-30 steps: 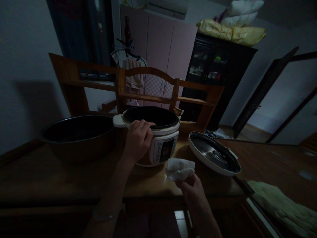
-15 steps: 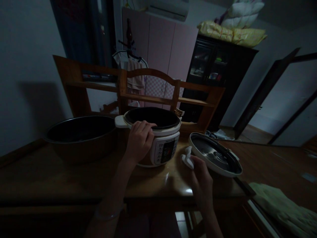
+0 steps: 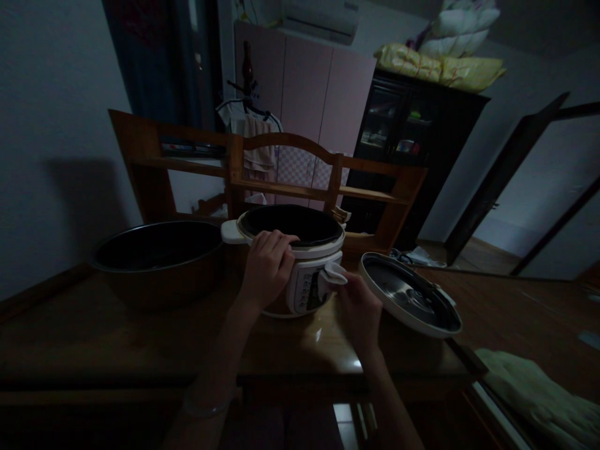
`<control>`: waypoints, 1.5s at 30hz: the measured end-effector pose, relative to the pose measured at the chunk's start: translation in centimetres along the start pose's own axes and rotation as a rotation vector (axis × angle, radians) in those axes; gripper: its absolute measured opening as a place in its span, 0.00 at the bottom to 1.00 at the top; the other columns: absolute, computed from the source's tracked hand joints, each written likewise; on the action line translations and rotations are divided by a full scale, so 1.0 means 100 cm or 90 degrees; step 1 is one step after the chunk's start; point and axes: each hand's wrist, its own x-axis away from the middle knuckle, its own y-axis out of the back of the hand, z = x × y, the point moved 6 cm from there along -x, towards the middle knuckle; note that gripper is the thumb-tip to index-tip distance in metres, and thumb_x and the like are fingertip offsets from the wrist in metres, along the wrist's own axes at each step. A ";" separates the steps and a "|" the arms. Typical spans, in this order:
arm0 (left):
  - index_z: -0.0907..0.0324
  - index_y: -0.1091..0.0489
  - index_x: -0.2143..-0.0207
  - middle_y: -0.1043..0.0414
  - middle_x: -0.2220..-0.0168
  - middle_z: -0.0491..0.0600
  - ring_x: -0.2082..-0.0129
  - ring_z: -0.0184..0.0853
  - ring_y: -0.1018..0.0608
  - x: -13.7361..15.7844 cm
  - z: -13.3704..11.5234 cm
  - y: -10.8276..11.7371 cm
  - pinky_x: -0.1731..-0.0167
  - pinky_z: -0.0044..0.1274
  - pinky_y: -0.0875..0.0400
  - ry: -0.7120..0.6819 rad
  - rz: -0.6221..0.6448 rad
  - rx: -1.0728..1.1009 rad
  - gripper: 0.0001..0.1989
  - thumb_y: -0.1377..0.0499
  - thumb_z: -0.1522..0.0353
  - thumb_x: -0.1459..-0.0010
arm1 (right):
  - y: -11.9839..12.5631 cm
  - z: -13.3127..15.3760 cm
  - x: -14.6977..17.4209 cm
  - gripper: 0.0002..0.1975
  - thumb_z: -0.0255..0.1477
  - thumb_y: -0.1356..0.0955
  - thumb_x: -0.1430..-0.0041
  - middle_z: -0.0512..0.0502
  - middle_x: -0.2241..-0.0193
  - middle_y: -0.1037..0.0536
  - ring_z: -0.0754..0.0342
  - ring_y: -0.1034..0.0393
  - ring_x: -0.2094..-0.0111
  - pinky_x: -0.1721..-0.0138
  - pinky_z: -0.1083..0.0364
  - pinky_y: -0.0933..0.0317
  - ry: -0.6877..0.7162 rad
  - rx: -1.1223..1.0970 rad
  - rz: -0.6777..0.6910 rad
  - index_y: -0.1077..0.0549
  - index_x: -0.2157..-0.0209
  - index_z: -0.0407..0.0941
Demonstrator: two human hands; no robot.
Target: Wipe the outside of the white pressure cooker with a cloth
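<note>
A white electric pressure cooker (image 3: 300,269) stands uncovered in the middle of the wooden table, its dark inside showing. My left hand (image 3: 268,265) is closed over the cooker's near rim, fingers hooked on the edge. My right hand (image 3: 360,311) pinches a crumpled white tissue (image 3: 334,274), held at the front of the cooker and covering part of the control panel. Whether the tissue touches the panel I cannot tell. To the right, the cooker's round lid (image 3: 412,297) lies with its metal inner side up. A large dark pot (image 3: 159,275) sits at the left.
A wooden shelf rack (image 3: 281,186) rises along the back edge of the table (image 3: 281,350). Pale green cloth (image 3: 534,387) lies at the lower right. Behind are pink cupboards (image 3: 304,94) and a dark glass-fronted cabinet (image 3: 398,144).
My right hand has moved up and left, bringing the tissue from beside the lid to the cooker's front. The left hand keeps its grip on the rim.
</note>
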 end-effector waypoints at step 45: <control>0.56 0.28 0.49 0.26 0.54 0.49 0.53 0.36 0.29 0.000 -0.002 0.010 0.45 0.35 0.40 -0.003 0.001 0.127 0.21 0.60 0.67 0.29 | -0.084 0.041 0.047 0.11 0.23 0.36 0.31 0.43 0.62 0.23 0.53 0.28 0.61 0.61 0.55 0.34 0.294 0.127 0.117 0.23 0.55 0.45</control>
